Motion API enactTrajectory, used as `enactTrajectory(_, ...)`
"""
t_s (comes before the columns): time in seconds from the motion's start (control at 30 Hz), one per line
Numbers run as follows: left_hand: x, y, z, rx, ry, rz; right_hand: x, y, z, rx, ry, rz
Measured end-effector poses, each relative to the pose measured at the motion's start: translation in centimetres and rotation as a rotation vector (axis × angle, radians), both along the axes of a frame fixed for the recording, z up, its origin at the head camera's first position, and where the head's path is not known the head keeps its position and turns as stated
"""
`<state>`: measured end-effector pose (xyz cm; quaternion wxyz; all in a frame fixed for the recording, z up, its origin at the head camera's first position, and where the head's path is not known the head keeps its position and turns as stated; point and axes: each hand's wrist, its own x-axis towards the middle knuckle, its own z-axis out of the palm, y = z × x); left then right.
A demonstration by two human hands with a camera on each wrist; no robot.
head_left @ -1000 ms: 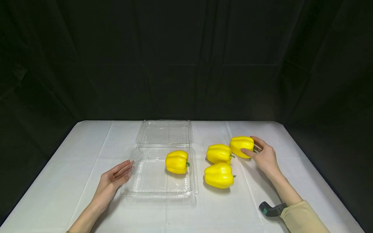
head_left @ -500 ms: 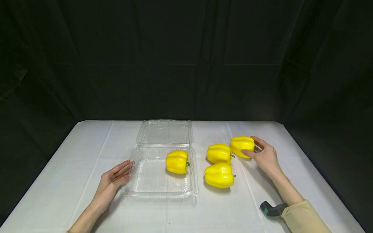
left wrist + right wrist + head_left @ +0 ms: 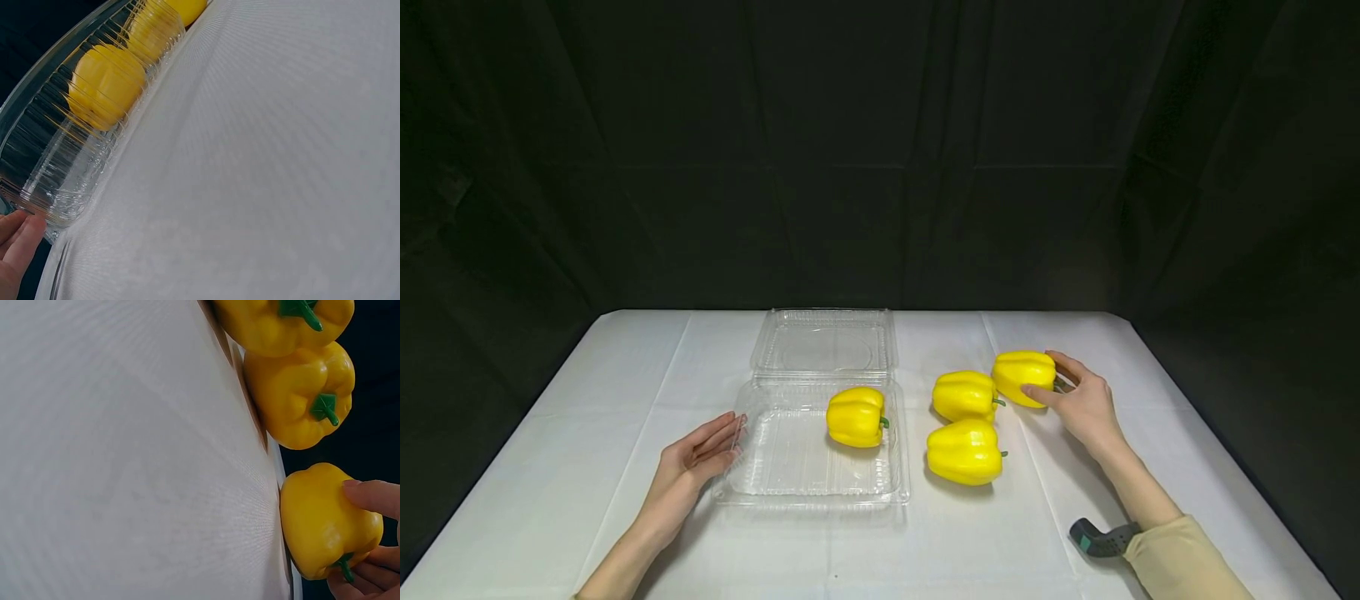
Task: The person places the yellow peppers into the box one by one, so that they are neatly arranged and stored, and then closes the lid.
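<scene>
Black curtains back a white-clothed table [image 3: 587, 433] bearing an open clear clamshell container [image 3: 808, 475], the landmark. One yellow pepper [image 3: 856, 417] lies in its tray. Right of it lie three more; the right hand [image 3: 1078, 404] curls thumb and fingers round the farthest pepper [image 3: 1022, 377], apparently mid-grasp. The left hand [image 3: 696, 458], fingers straight, rests against the container's left edge. Lifting the pepper over its neighbours seems next.

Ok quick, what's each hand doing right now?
Left hand: open, fingers straight, touching the clear container.
Right hand: holding the far yellow pepper on the table.
</scene>
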<state>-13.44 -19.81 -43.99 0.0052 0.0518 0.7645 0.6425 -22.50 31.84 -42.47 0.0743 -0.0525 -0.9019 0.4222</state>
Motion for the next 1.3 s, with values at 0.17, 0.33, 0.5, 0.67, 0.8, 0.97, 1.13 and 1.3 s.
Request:
enactTrajectory(0.17, 0.04, -0.05, -0.03, -0.005, 0.002, 0.001, 0.02, -0.03, -0.03, -0.003, 0.005, -0.007)
enactTrajectory(0.33, -0.02, -0.03, -0.01, -0.009, -0.003, 0.002, 0.10, -0.05, -0.01, -0.007, 0.013, -0.012)
enactTrajectory(0.5, -0.08, 0.01, 0.00, -0.007, -0.002, 0.004, 0.19, -0.08, 0.02, -0.008, 0.015, -0.017)
enactTrajectory(0.67, -0.05, -0.02, -0.04, -0.007, 0.002, 0.003, 0.21, -0.18, 0.09, -0.011, 0.008, -0.019)
enactTrajectory(0.8, 0.01, -0.04, -0.05, -0.004, 0.002, -0.002, 0.19, -0.22, 0.11, -0.010, 0.005, -0.020)
enactTrajectory(0.97, 0.05, -0.06, -0.06, -0.001, -0.001, -0.001, 0.16, -0.27, 0.10, -0.011, 0.018, -0.024)
enactTrajectory(1.13, 0.04, -0.06, -0.08, 0.000, 0.000, 0.002, 0.16, -0.34, 0.15, -0.008, 0.042, -0.030)
enactTrajectory(1.3, 0.00, -0.06, -0.10, -0.003, 0.005, 0.005, 0.16, -0.38, 0.24, -0.008, 0.043, -0.040)
